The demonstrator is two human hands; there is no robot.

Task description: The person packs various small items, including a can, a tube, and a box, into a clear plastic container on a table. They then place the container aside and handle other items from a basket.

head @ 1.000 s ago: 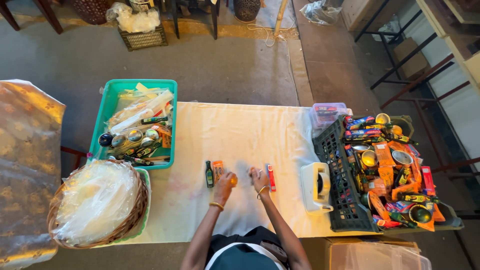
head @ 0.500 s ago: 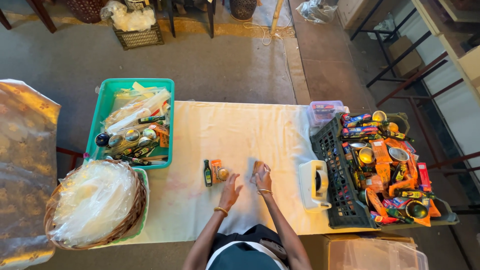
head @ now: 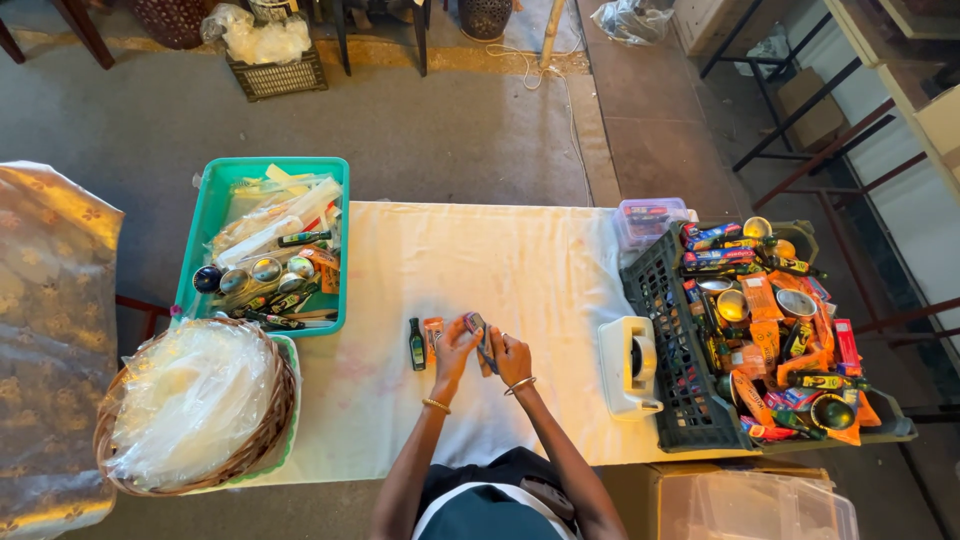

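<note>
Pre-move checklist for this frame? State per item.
1. Both hands in view: left hand and right hand meet over the white tablecloth - ok.
2. Grip on the small packet: held between both hands - ok; which fingers pinch it - cannot tell.
3. Dark bottle upright, beside the left hand, apart from it - ok.
4. Orange sachet lies flat next to the bottle - ok.
5. Tape dispenser stands right of the hands, untouched - ok.
6. Black crate reachable: cannot tell.
</note>
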